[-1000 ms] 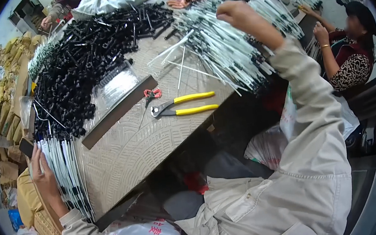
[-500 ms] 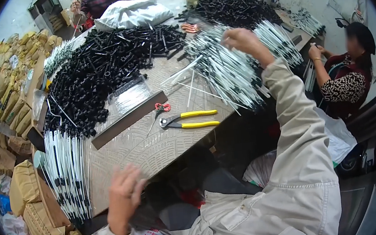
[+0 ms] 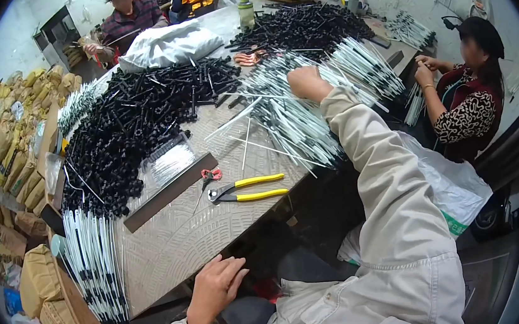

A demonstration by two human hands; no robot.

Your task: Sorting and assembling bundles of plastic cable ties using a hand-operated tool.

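My right hand (image 3: 307, 85) reaches down onto a loose heap of thin white rods (image 3: 293, 123) with dark fittings, right of the table's middle. Its fingers are curled inward and their tips are hidden, so what they hold cannot be made out. My left hand (image 3: 218, 288) hovers just off the table's near edge, palm down, fingers stretched and holding nothing. Between the hands lie yellow-handled end-cutting pliers (image 3: 256, 187) and a small red-handled tool (image 3: 211, 174). A dark straight bar (image 3: 171, 192) rests beside a clear packet of thin pale pieces (image 3: 171, 162).
Black plastic parts (image 3: 146, 110) cover the table's left side; another black heap (image 3: 302, 24) lies at the back. Bundled rods stand at the near left (image 3: 96, 261) and right (image 3: 367, 68). A co-worker (image 3: 469, 83) works at the right, another (image 3: 134, 23) at the back left.
My right hand has come down onto the white rods and its fingers have curled in. My left hand has shifted right and toward me, off the tabletop. The view has tilted slightly.
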